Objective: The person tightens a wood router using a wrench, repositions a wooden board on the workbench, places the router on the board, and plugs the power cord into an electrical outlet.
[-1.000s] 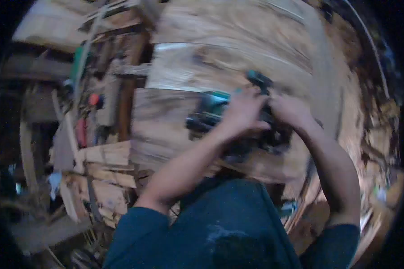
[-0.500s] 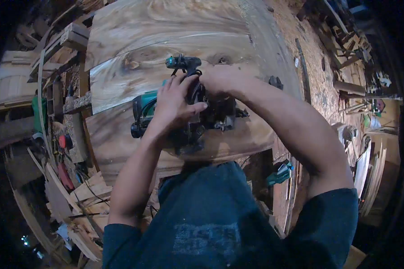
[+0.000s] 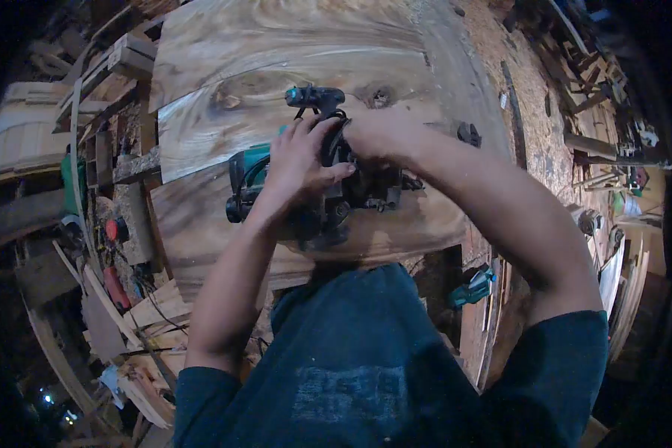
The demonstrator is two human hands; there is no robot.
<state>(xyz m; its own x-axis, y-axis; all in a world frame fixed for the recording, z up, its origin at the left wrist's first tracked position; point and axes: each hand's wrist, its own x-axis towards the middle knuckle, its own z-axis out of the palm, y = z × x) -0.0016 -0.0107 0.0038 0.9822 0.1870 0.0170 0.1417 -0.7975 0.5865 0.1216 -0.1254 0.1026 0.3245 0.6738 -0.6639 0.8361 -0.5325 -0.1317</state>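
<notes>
A dark power tool with a green housing (image 3: 252,166) rests on a wide wooden slab (image 3: 201,243). Across its top lies my left hand (image 3: 300,158), thumb held apart from the fingers, touching a bundle of black cord (image 3: 334,134). My right hand (image 3: 369,136) is at the cord's other side, its fingers mostly hidden, so its grip does not show. Just beyond both hands a small green and black drill (image 3: 315,97) lies on the slab.
Another green tool (image 3: 473,288) sits at the near right, beside my shirt. On the left are stacked wood offcuts (image 3: 131,56), a red-handled tool (image 3: 116,287) and a red round object (image 3: 115,229). Wood shavings (image 3: 556,168) cover the ground at right.
The view first swung right and cleared of blur, then shifted slightly, moving the scene a little rightward in the picture. Both hands stay at the cord and the power tool.
</notes>
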